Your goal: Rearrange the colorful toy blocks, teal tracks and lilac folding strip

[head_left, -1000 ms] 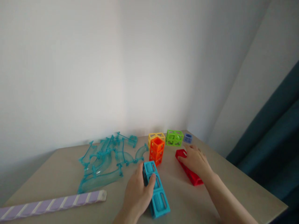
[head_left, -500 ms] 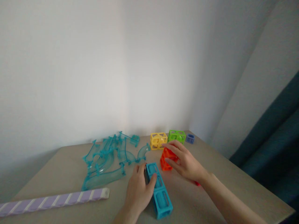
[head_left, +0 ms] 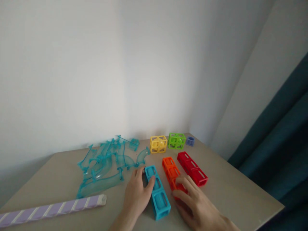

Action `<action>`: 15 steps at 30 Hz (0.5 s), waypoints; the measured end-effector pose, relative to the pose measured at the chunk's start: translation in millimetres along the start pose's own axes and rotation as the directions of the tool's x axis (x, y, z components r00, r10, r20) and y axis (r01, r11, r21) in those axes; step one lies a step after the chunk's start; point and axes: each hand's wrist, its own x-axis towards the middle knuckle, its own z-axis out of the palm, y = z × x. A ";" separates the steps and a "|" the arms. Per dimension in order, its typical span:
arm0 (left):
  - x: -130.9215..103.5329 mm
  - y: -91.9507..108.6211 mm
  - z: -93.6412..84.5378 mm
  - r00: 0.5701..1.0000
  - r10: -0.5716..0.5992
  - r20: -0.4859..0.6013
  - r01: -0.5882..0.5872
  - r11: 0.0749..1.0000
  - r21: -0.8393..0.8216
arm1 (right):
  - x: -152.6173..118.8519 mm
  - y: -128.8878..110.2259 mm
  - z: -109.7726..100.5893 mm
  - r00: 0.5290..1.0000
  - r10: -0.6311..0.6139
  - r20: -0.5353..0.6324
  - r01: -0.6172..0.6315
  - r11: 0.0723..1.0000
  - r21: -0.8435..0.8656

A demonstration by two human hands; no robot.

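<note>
My left hand (head_left: 137,192) grips the left side of a light-blue open-framed block (head_left: 160,199), thumb on top and fingers along its far left edge. The block lies lengthwise on the table. To its right lies an orange open-framed block (head_left: 170,166) of similar shape. My right hand (head_left: 197,203) has its thumb and fingers around the near end of the orange block, partly hiding it. A red open-framed block (head_left: 192,168) lies roughly parallel on the far right of the orange one, touched by neither hand.
Clear teal track pieces (head_left: 103,179) lie in a pile at left. A yellow framed block (head_left: 158,144), a green one (head_left: 176,141) and a small blue-violet one (head_left: 190,141) stand at the back. A purple-and-white striped strip (head_left: 55,208) lies front left. A dark curtain (head_left: 276,128) hangs at right.
My right hand has moved nearer to me, to the near end of the orange block, which now shows lying lengthwise. The red block has come into view. My left hand stays on the light-blue block.
</note>
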 end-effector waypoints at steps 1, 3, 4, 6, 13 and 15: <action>0.4 -0.1 0.7 1.000 0.003 -0.012 -0.003 1.000 -0.003 | 0.8 -0.9 -1.3 1.000 0.000 -0.006 0.000 1.000 0.005; 1.3 0.2 2.4 0.999 0.011 -0.035 -0.011 1.000 -0.006 | 1.0 -1.3 -2.3 0.999 0.011 -0.036 -0.011 1.000 0.011; 1.7 0.5 3.3 0.999 0.014 -0.040 -0.014 1.000 -0.004 | 0.4 -0.9 -2.0 0.998 0.019 -0.054 -0.018 1.000 0.011; 2.5 1.3 5.2 0.999 0.015 -0.041 -0.015 1.000 0.005 | -1.3 0.8 -0.4 0.995 0.033 -0.091 -0.033 0.999 -0.006; 3.5 3.4 8.5 0.998 0.025 -0.049 -0.025 1.000 0.014 | -0.7 10.8 7.0 0.991 0.091 -0.103 -0.101 0.989 -0.105; 3.8 4.8 8.3 0.998 0.009 -0.057 -0.008 1.000 0.010 | 0.5 9.8 7.4 0.990 0.099 -0.103 -0.108 0.991 -0.084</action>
